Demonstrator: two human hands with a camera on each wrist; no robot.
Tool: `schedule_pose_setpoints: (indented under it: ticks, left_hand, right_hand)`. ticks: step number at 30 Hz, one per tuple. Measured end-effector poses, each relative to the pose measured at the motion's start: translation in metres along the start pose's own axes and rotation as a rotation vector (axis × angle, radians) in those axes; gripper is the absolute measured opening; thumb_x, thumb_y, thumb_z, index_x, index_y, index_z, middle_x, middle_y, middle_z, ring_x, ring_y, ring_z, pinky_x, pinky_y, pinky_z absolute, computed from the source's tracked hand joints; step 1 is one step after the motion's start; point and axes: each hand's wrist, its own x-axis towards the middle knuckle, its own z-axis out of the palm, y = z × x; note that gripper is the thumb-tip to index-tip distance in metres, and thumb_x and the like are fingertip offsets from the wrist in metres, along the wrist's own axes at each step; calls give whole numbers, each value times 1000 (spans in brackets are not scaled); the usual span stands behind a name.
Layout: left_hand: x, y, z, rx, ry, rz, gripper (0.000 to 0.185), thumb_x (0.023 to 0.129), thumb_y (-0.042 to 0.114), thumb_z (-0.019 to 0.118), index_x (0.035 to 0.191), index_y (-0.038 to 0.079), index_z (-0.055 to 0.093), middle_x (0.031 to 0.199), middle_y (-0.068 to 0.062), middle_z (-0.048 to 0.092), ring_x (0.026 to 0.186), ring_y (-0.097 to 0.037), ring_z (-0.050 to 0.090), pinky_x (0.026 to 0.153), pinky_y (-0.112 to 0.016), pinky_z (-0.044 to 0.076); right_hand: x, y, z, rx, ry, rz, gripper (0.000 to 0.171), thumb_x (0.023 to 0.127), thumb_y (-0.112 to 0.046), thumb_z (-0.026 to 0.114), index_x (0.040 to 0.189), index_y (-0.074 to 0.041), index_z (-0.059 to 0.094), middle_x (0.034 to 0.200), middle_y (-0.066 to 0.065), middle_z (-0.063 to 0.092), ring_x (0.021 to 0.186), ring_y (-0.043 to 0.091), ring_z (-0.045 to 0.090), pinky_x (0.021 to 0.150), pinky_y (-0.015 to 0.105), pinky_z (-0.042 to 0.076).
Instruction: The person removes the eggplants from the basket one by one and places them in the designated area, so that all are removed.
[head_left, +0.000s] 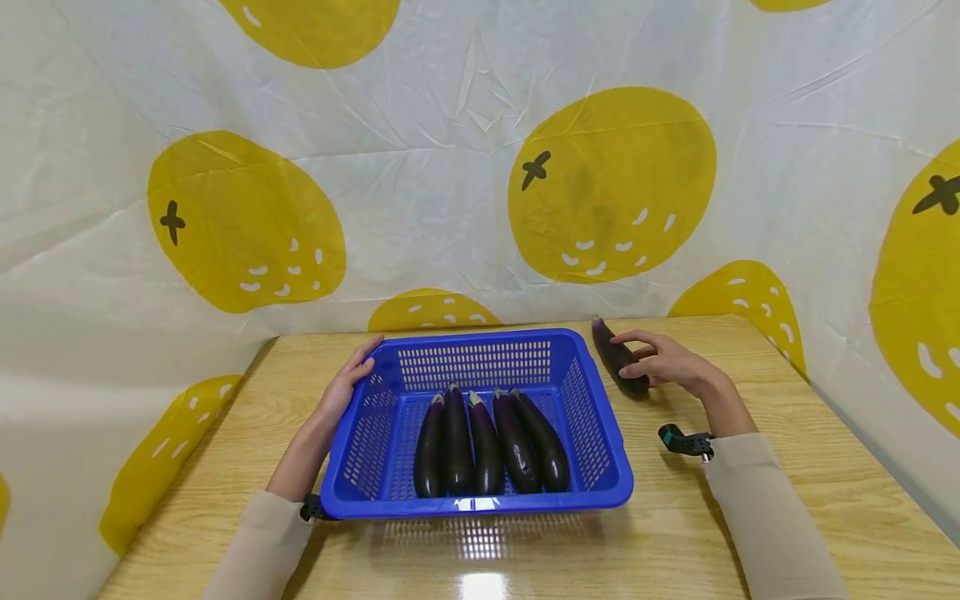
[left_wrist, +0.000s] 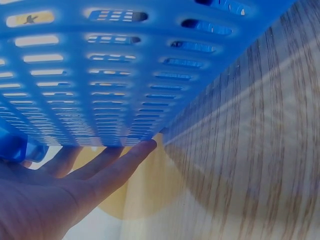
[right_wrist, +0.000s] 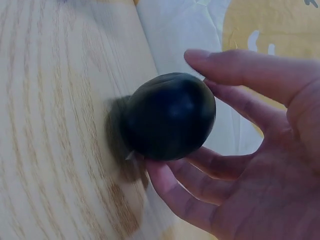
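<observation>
A blue plastic basket (head_left: 480, 505) with slotted walls stands on the table, with several dark purple eggplants (head_left: 487, 458) lying side by side in it. At its left rim my left hand (head_left: 343, 392) holds on, the thumb over the edge. In the left wrist view, the fingers (left_wrist: 120, 172) lie along the outside of the slotted wall. To the right of the basket, a single eggplant (head_left: 611, 354) lies on the table. My right hand (head_left: 671, 364) grips it, thumb and fingers around its sides. The right wrist view shows its rounded end (right_wrist: 170, 117) between the fingers.
The wooden table (head_left: 675, 533) reaches back to a white cloth (head_left: 435, 208) printed with yellow fruit. This cloth also hangs along the left and right sides. A dark wrist mount (head_left: 684, 440) sits at the right sleeve.
</observation>
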Motion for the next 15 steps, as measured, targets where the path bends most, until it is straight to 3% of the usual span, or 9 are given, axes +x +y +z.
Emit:
schedule_pose_setpoints:
  ticks: [5,12,15]
  left_hand:
    - [1,0,0,-1,-5,4,54,115,32,25,167,28,14,175,-2,10,157,-30,19,118,-38,25]
    - [0,0,0,4,-8,1,54,115,32,25,167,28,14,174,-3,11,155,-30,21,104,-20,37]
    - [0,0,0,4,-9,-1,54,115,33,25,167,28,13,174,-3,11,155,-30,21,104,-20,38]
  right_hand:
    - [0,0,0,-13,9,3,69,94,-16,72,155,-7,40,152,37,38,117,37,52,73,34,54]
    - [0,1,-1,-12,2,5,70,94,-16,72,155,-6,39,151,38,39,125,43,51,81,37,56]
    - [0,2,-1,-8,-1,6,70,95,-16,72,156,-6,39,151,37,39,127,44,52,83,37,57]
